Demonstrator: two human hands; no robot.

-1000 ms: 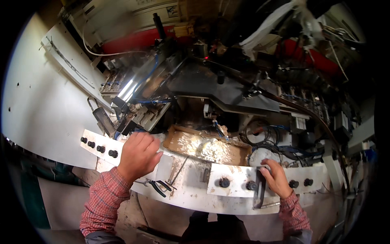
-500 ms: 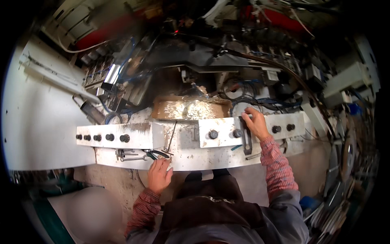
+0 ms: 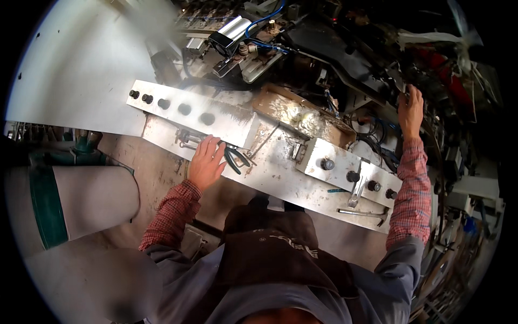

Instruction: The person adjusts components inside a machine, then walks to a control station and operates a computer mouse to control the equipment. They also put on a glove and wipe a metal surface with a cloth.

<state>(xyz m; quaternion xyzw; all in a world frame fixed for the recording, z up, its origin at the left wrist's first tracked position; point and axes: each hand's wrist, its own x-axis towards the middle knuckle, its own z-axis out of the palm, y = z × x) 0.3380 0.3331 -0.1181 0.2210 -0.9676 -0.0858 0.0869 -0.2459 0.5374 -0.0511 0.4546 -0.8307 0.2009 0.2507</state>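
My left hand [image 3: 206,163] lies at the front edge of the white metal bench [image 3: 275,173], fingers stretched out and apart. Its fingertips are beside pliers with dark handles [image 3: 235,157], whose jaw end is partly hidden. Just beyond the hand are several metal wrenches [image 3: 187,139]. At the far right my right hand [image 3: 411,110] reaches up to the dark machine parts, its fingers bent; what they grip is lost in shadow. A flat metal bar [image 3: 357,188] leans across the right knob panel [image 3: 318,154], apart from both hands.
A left panel [image 3: 226,116] with black knobs stands on the bench. Behind it are a brown tray [image 3: 268,102] with whitish residue and a silver cylinder [image 3: 234,28] with blue hoses. A hammer-like tool [image 3: 362,213] and a thin teal stick [image 3: 338,190] lie near the front edge.
The view has turned, so the bench now slants. My right hand has left the flat bar and moved farther back to the machine. My left hand has moved forward over the bench edge beside the pliers.
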